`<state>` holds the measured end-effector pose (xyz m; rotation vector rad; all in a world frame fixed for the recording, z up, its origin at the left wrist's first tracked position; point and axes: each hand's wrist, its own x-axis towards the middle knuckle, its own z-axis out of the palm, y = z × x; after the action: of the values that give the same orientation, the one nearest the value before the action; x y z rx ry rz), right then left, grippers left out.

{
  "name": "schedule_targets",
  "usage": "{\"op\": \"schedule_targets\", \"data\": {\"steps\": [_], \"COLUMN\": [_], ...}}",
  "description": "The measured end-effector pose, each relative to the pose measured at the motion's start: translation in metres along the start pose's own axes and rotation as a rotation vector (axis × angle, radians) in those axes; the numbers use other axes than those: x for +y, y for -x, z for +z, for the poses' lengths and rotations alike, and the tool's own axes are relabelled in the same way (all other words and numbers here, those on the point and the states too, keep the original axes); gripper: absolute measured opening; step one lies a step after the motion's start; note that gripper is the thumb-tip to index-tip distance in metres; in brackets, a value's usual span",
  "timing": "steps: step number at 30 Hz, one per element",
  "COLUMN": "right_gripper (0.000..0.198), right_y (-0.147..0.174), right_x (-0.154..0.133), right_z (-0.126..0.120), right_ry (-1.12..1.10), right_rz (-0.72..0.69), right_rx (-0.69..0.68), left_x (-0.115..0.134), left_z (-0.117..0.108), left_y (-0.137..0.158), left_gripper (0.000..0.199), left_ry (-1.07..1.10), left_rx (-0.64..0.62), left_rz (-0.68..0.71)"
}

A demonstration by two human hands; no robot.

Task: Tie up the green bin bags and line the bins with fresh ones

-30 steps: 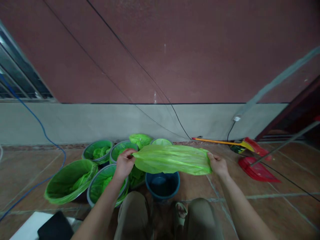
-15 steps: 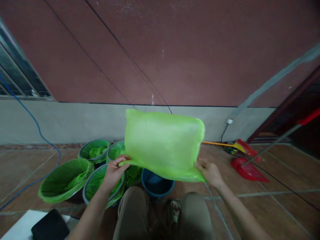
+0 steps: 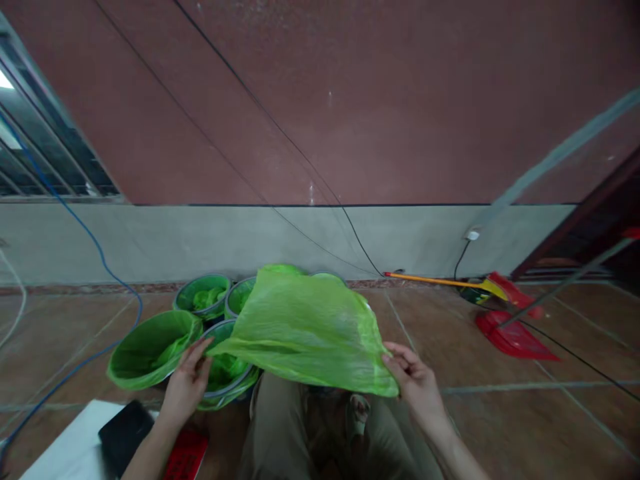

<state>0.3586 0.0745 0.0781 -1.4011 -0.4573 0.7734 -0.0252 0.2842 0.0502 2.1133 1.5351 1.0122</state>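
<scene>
A light green plastic bag (image 3: pixel 305 327) is stretched wide between my two hands, above my knees. My left hand (image 3: pixel 189 377) pinches its left corner, over a lined bin (image 3: pixel 253 381). At the bag's lower right edge, my right hand (image 3: pixel 413 377) grips the plastic between thumb and fingers. The bag hides most of what lies behind it, including nearly all of the blue bucket seen earlier. To the left stand several bins with green liners, among them a wide one (image 3: pixel 117 360) and one by the wall (image 3: pixel 179 293).
A red dustpan (image 3: pixel 515 339) and a broom with an orange handle (image 3: pixel 430 279) lie at the right. A blue hose (image 3: pixel 103 257) crosses the floor at the left. White board (image 3: pixel 70 443), a black flat object (image 3: pixel 125 430) and a red packet (image 3: pixel 186 457) lie lower left.
The bag has dropped from a puffed, raised shape to a flatter, lower sheet. My hands have spread farther apart, the left one moving left and down. The view has shifted slightly left.
</scene>
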Motion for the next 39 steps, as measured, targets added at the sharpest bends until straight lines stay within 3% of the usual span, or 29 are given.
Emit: {"op": "schedule_targets", "data": {"steps": [2, 4, 8, 9, 11, 14, 16, 21, 23, 25, 28, 31, 35, 39], "right_gripper": [0.051, 0.046, 0.030, 0.027, 0.025, 0.027, 0.030, 0.056, 0.060, 0.052, 0.040, 0.040, 0.033, 0.033], "right_y": [0.019, 0.036, 0.064, 0.069, 0.077, 0.079, 0.073, 0.035, 0.014, -0.007, -0.035, -0.058, -0.079, -0.093], "right_x": [0.008, 0.013, 0.002, -0.005, -0.018, -0.030, -0.026, 0.004, 0.015, 0.023, 0.032, 0.040, 0.048, 0.046], "right_z": [0.018, 0.041, 0.096, 0.109, 0.127, 0.133, 0.126, 0.113, 0.122, 0.139, 0.160, 0.164, 0.146, 0.117], "right_ry": [-0.021, -0.029, 0.044, 0.047, 0.028, 0.037, 0.097, 0.450, 0.611, 0.741, 0.852, 0.877, 0.933, 0.933], "right_rz": [0.008, -0.020, -0.141, -0.161, -0.187, -0.226, -0.276, -0.604, -0.753, -0.846, -0.838, -0.791, -0.810, -0.778], "right_rx": [-0.090, -0.179, -0.330, -0.391, -0.533, -0.734, -0.773, -0.512, -0.495, -0.558, -0.589, -0.482, -0.295, -0.065], "left_x": [0.018, 0.058, 0.159, 0.176, 0.191, 0.180, 0.167, 0.159, 0.163, 0.166, 0.164, 0.152, 0.135, 0.127], "left_z": [-0.014, -0.023, -0.019, -0.014, -0.002, 0.008, 0.006, -0.015, -0.023, -0.031, -0.046, -0.065, -0.080, -0.079], "left_y": [0.011, 0.026, 0.061, 0.068, 0.078, 0.081, 0.078, 0.067, 0.064, 0.061, 0.059, 0.057, 0.054, 0.045], "left_gripper": [0.056, 0.061, 0.065, 0.070, 0.076, 0.075, 0.070, 0.051, 0.045, 0.042, 0.040, 0.040, 0.040, 0.044], "left_ry": [-0.114, -0.100, -0.021, -0.038, -0.038, -0.021, -0.010, -0.038, -0.033, -0.030, -0.052, -0.084, -0.098, -0.076], "left_rx": [0.137, 0.178, -0.127, -0.193, -0.198, -0.156, -0.163, -0.114, -0.120, -0.109, -0.039, 0.048, 0.201, 0.336], "left_rz": [-0.070, 0.012, 0.381, 0.429, 0.426, 0.354, 0.381, 0.434, 0.473, 0.508, 0.474, 0.415, 0.393, 0.394]}}
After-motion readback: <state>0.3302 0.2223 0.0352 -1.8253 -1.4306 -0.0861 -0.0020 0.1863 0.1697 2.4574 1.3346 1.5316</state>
